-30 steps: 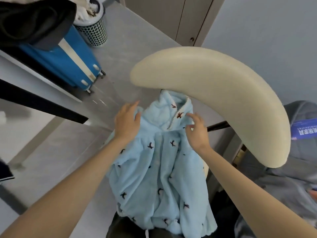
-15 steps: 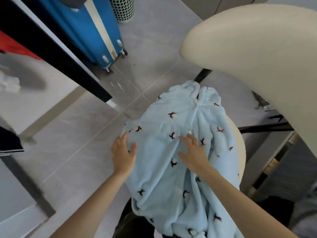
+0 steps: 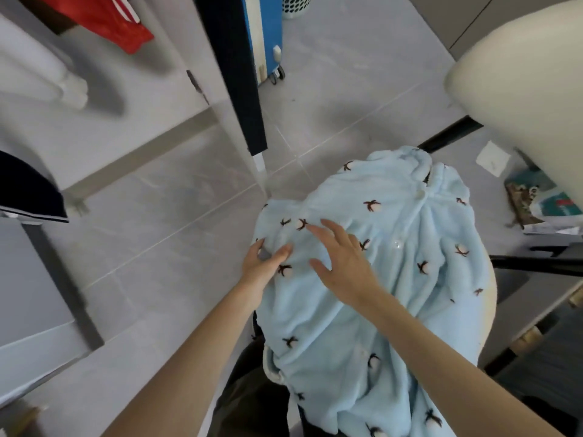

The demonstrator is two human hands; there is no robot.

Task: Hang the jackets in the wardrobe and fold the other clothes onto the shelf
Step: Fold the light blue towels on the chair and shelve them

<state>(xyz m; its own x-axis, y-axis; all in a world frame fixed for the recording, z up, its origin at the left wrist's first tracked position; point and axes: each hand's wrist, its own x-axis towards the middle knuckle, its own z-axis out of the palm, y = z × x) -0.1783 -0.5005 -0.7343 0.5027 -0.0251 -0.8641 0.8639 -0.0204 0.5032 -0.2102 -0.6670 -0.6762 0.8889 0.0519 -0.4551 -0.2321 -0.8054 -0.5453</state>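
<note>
Right hand point(image 3: 344, 263) (spread flat) has slid leftward across the blue fleece point(image 3: 394, 279); left hand point(image 3: 263, 263) pinches its edge.

The light blue fleece garment with small dark motifs point(image 3: 394, 279) runs off the bottom edge and covers the cream round seat point(image 3: 491, 310), leaving only its right rim in sight. The left hand point(image 3: 263, 266) lies at the garment's left border, its fingers point(image 3: 257, 249) partly sunk in a fold, so a grip cannot be told. A red cloth point(image 3: 107, 23), a blue hard suitcase point(image 3: 268, 33) and a white perforated basket point(image 3: 295, 6) are cut by the top edge; a dark post point(image 3: 243, 89) hides half the suitcase. The cream padded chair back point(image 3: 520, 74) covers part of some printed packets point(image 3: 545, 203), unreadable. A white blurred shape point(image 3: 66, 86) upper left cannot be identified.
</note>
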